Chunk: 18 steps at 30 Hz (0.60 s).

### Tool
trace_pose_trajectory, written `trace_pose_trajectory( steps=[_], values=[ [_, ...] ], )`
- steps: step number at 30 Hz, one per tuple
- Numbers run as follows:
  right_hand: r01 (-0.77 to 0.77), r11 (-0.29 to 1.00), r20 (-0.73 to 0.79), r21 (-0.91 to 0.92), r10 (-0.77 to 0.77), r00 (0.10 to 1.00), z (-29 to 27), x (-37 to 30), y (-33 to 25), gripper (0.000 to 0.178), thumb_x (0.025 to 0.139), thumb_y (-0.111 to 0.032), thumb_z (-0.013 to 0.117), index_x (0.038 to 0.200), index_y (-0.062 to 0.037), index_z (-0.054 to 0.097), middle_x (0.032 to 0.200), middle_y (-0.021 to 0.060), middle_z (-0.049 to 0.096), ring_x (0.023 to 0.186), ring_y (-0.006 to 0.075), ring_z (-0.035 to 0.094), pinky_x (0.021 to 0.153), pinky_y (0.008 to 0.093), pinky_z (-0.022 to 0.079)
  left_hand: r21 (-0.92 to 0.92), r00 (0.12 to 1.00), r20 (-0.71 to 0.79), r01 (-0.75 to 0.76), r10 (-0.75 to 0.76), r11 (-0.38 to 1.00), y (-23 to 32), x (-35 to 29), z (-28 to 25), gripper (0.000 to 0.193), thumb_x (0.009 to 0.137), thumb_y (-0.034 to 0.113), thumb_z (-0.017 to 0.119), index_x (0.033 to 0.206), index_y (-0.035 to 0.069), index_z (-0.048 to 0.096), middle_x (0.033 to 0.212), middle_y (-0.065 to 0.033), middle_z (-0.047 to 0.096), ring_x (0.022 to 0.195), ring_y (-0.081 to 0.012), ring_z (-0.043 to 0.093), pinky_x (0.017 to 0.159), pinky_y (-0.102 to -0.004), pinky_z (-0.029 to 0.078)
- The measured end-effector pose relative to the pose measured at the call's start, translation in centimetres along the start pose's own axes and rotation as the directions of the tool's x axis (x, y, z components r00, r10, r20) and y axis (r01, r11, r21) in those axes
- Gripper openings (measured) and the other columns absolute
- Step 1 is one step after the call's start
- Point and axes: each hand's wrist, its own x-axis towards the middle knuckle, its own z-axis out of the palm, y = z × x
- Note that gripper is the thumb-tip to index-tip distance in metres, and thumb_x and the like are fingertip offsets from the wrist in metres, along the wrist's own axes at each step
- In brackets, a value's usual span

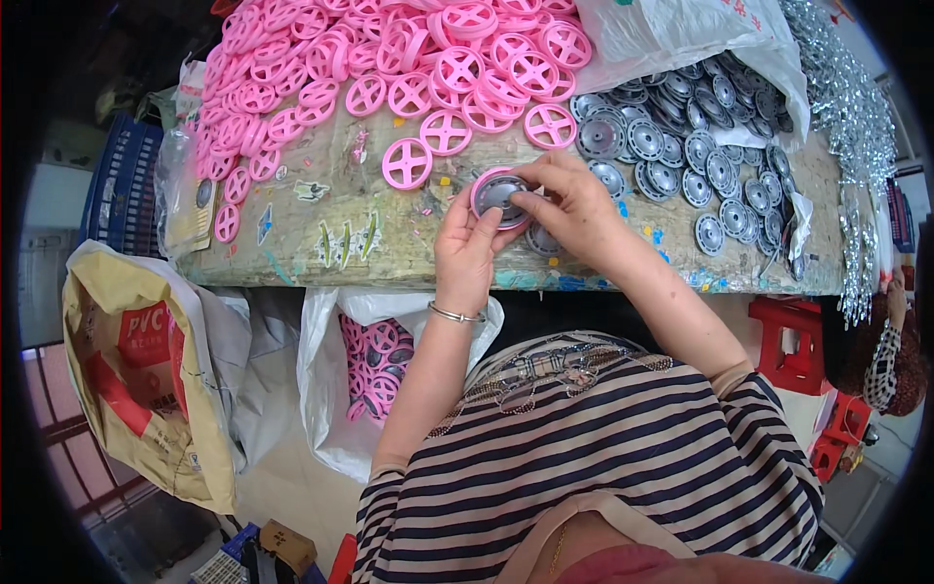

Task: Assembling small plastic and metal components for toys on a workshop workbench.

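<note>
Over the front part of the table, both my hands grip one pink plastic ring with a grey hubcap-like disc [501, 198] set against it. My left hand [463, 243] clasps it from the left, thumb pressed on the disc's face. From the right, my right hand [576, 209] pinches its edge, thumb also on the disc. Whether the disc is fully seated in the ring I cannot tell. Another grey disc [542, 239] lies on the table just under my right hand, partly covered. A loose pink spoked wheel ring [407, 164] lies just beyond my left hand.
Pink wheel rings [331, 49] are heaped at the back left. Grey discs [700, 156] spread at the right beside a white plastic bag [681, 34]. Below the table edge, a white sack [326, 389] holds pink wheels with grey discs; a paper sack [146, 360] stands farther left. Silver tinsel [846, 146] hangs at right.
</note>
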Motion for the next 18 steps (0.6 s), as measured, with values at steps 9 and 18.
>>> trace_pose_trajectory(
  steps=[9, 18],
  values=[
    [-0.4, 0.844, 0.275, 0.357, 0.314, 0.909, -0.5, 1.1, -0.1, 0.022, 0.085, -0.01, 0.066, 0.105, -0.0008, 0.061, 0.084, -0.0002, 0.06, 0.073, 0.0062, 0.052, 0.064, 0.0238, 0.045, 0.091, 0.999, 0.041, 0.024, -0.027, 0.996, -0.2, -0.2, -0.4, 0.034, 0.097, 0.005, 0.044, 0.13, -0.001, 0.043, 0.122, -0.0126, 0.054, 0.11, -0.0235, 0.057, 0.092, -0.0437, 0.052],
    [-0.401, 0.844, 0.267, 0.356, 0.319, 0.909, 0.2, 0.4, 0.5, 0.021, 0.087, -0.013, 0.065, 0.103, -0.0004, 0.061, 0.086, 0.0002, 0.062, 0.078, 0.006, 0.054, 0.068, 0.0225, 0.046, 0.517, 0.989, -0.02, -0.112, 0.143, 0.848, -0.4, -1.2, -1.1, 0.034, 0.098, 0.009, 0.043, 0.13, -0.002, 0.044, 0.117, -0.0102, 0.054, 0.103, -0.0174, 0.058, 0.083, -0.0351, 0.056]
  ],
)
